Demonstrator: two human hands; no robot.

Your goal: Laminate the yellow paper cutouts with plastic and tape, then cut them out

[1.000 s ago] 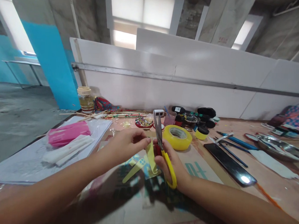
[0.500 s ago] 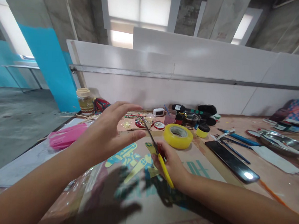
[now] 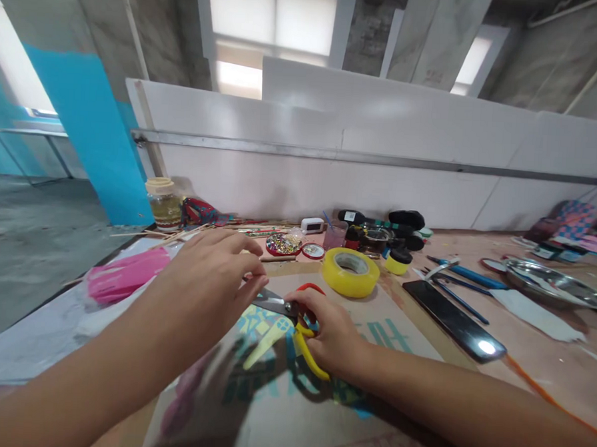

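Observation:
My right hand grips the yellow and red handles of a pair of scissors, whose metal blades lie low and point left over the cardboard sheet. My left hand hovers just left of the blade tips, fingers curled downward, and whether it holds anything I cannot make out. A yellow paper strip lies on the cardboard below the scissors. A roll of yellow tape sits just behind my right hand.
A black phone and blue-handled tools lie to the right, near a metal tray. Pink and white paper in plastic lies at left. A glass jar, bead dishes and small black containers line the white back board.
The scissors went from upright, cutting a yellow piece, to lying flat with blades pointing left. My left hand let go of the piece, rose open, then came down curled beside the blades.

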